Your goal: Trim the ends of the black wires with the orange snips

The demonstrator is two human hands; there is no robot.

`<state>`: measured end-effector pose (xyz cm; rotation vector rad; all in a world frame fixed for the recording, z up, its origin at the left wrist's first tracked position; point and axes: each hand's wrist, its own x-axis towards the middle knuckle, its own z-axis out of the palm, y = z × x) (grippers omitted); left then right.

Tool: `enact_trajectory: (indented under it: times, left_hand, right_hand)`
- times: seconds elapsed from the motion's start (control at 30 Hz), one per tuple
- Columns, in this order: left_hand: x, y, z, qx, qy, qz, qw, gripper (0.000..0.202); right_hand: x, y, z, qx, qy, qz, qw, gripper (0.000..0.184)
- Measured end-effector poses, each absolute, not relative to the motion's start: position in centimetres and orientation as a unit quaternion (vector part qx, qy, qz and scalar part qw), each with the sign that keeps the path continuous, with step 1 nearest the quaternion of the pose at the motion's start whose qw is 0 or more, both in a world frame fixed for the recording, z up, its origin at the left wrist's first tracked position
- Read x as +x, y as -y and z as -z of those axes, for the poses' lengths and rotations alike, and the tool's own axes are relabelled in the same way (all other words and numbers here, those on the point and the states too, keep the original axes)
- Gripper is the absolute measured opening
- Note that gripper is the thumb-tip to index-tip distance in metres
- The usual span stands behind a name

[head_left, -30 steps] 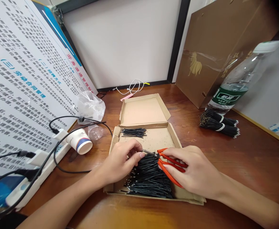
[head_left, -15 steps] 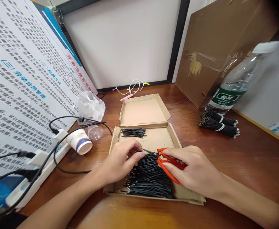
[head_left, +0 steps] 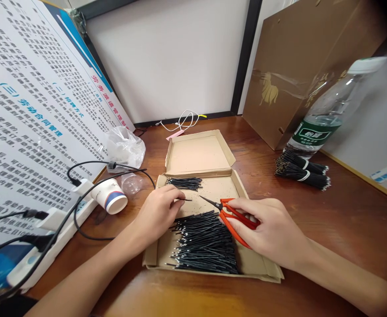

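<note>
My left hand (head_left: 158, 211) pinches a single short black wire (head_left: 184, 200) over the open cardboard box (head_left: 200, 154), its tip pointing right. My right hand (head_left: 268, 231) grips orange-handled snips (head_left: 228, 210), blades pointing left toward that wire with a small gap between them. A big heap of black wires (head_left: 205, 242) lies in the near half of the box under both hands. A small pile of black wires (head_left: 184, 183) rests at the far edge of the tray, just beyond my left hand.
A paper cup (head_left: 110, 199) lies on its side by a white power strip (head_left: 44, 237) with black cables at left. A printed board (head_left: 31, 110) leans at left. Two tied wire bundles (head_left: 301, 169), a water bottle (head_left: 325, 110) and a brown bag (head_left: 299, 57) stand at right.
My left hand lifted off the heap and moved up and left with one wire pinched. The snips drew back slightly from my left fingers, so a gap now shows.
</note>
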<state>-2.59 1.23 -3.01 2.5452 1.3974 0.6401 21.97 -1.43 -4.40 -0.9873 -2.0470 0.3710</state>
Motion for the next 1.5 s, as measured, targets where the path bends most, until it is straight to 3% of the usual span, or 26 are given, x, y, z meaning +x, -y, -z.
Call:
enact_trajectory:
  times: [0.27, 0.67, 0.87, 1.07, 1.23, 1.37, 1.43, 1.5]
  left_hand:
    - [-2.87, -1.42, 3.63, 0.855, -0.502, -0.128, 0.032, 0.018]
    - [-2.57, -1.23, 3.62, 0.863, -0.478, -0.145, 0.076, 0.011]
    - [-2.65, -1.26, 3.74, 0.869, -0.455, -0.177, 0.076, 0.022]
    - [-2.38, -1.09, 3.28, 0.864, -0.472, -0.162, 0.068, 0.004]
    - [-2.08, -0.67, 2.82, 0.819, -0.563, -0.108, 0.008, 0.051]
    - [-2.08, -0.73, 2.78, 0.823, -0.542, -0.171, -0.003, 0.017]
    - [-2.12, -0.90, 2.86, 0.838, -0.504, -0.209, 0.015, 0.031]
    - [-2.12, -1.03, 2.96, 0.851, -0.486, -0.193, 0.045, 0.012]
  right_hand:
    - [21.97, 1.44, 4.64, -0.394, 0.814, -0.145, 0.402, 0.011]
    - [21.94, 1.42, 4.52, -0.387, 0.814, -0.163, 0.403, 0.011]
    - [21.86, 1.36, 4.56, -0.384, 0.816, -0.156, 0.402, 0.011]
    - [22.02, 1.38, 4.70, -0.383, 0.819, -0.154, 0.398, 0.010]
    - [22.00, 1.38, 4.79, -0.388, 0.818, -0.162, 0.392, 0.012]
    - [21.97, 1.38, 4.86, -0.382, 0.820, -0.154, 0.398, 0.011]
    - [21.99, 1.37, 4.90, -0.379, 0.821, -0.149, 0.400, 0.011]
    - [22.01, 1.35, 4.93, -0.378, 0.822, -0.148, 0.399, 0.011]
